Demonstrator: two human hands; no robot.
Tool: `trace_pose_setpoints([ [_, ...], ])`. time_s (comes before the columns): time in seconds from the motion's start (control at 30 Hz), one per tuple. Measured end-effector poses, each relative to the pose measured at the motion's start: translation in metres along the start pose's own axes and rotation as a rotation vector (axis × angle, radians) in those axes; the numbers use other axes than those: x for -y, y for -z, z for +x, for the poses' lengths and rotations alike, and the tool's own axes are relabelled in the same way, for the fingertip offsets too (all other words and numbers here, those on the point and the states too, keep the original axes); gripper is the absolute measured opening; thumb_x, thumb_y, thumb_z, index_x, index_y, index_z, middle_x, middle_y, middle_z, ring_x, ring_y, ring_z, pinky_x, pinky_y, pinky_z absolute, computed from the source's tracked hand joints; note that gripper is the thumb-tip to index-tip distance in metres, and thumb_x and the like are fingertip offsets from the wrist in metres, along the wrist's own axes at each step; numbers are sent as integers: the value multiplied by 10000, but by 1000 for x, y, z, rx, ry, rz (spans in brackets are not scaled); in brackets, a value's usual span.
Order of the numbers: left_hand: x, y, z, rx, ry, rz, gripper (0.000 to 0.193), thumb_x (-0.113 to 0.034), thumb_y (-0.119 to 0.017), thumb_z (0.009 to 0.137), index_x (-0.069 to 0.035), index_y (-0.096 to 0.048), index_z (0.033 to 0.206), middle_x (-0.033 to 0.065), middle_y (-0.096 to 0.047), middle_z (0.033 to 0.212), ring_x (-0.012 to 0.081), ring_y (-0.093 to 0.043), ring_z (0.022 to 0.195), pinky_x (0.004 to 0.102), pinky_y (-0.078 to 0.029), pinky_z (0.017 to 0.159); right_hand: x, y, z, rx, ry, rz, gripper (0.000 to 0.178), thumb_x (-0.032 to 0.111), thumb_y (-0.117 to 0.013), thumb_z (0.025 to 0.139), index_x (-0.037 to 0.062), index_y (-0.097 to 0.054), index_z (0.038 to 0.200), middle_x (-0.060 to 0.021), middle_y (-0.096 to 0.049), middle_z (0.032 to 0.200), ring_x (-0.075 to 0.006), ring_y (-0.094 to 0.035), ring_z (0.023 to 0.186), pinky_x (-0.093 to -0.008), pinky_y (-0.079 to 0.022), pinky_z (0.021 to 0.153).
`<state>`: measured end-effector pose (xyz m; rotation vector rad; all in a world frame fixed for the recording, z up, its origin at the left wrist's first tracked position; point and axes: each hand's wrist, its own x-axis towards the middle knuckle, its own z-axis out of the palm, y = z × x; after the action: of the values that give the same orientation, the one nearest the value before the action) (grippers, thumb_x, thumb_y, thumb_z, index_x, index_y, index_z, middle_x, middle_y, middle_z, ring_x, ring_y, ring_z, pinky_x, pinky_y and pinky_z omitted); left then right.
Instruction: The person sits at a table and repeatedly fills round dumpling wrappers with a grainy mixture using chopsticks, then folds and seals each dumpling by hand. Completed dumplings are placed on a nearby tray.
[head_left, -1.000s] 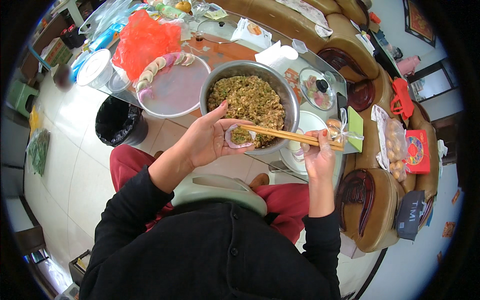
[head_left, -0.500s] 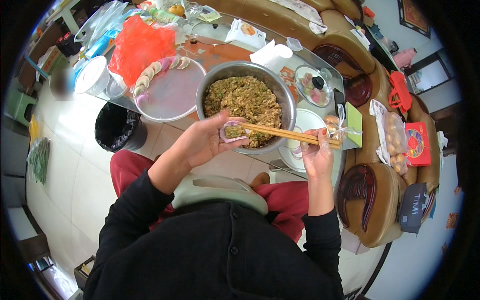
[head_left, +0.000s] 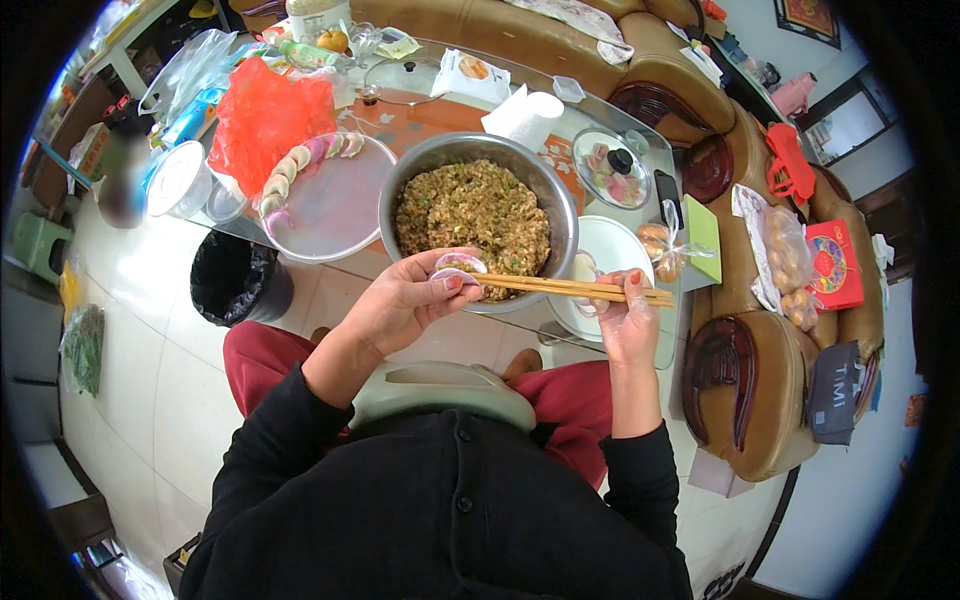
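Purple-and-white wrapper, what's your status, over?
Left hand: holding wrapper, partly folded. Right hand: holding chopsticks, tips at wrapper. Steel bowl: below chopsticks. Nothing visibly in the way.

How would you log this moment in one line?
left hand: holds partly folded wrapper | right hand: holds chopsticks, tips at wrapper | table: metal bowl of filling, tray with dumplings

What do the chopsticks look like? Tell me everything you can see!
The chopsticks are two long, thin, straight sticks, yellowish-brown and wooden-looking. They lie close together, slanting slightly down to the right in the picture. The right hand grips them toward one end, which sticks out past it. They cross over the near side of the bowl. Their other ends reach the white-and-purple wrapper in the left hand, where the very tips are hidden.
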<state>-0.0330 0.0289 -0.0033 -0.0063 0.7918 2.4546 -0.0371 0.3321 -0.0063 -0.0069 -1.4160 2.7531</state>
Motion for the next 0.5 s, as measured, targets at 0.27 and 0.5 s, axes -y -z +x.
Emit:
trace_pose_setpoints([
  [0.27, -5, 0, -2, -23, -38, 227, 369, -54, -617, 871, 9, -540, 1226, 72, -639, 967, 103, -601, 740, 194, -497, 655, 3, -18, 1, 16, 34, -30, 219, 240, -590, 919, 36, -545, 852, -113, -623, 854, -195, -604, 767, -330, -501, 700],
  [0.5, -10, 4, 0, -130, -13, 250, 277, -95, -628, 872, -10, -595, 1133, 53, -651, 893, 82, -587, 707, 190, -484, 629, 9, -19, 5, 67, 58, -76, 182, 191, -579, 923, 24, -538, 863, -126, -627, 871, -192, -615, 796, -305, -497, 711],
])
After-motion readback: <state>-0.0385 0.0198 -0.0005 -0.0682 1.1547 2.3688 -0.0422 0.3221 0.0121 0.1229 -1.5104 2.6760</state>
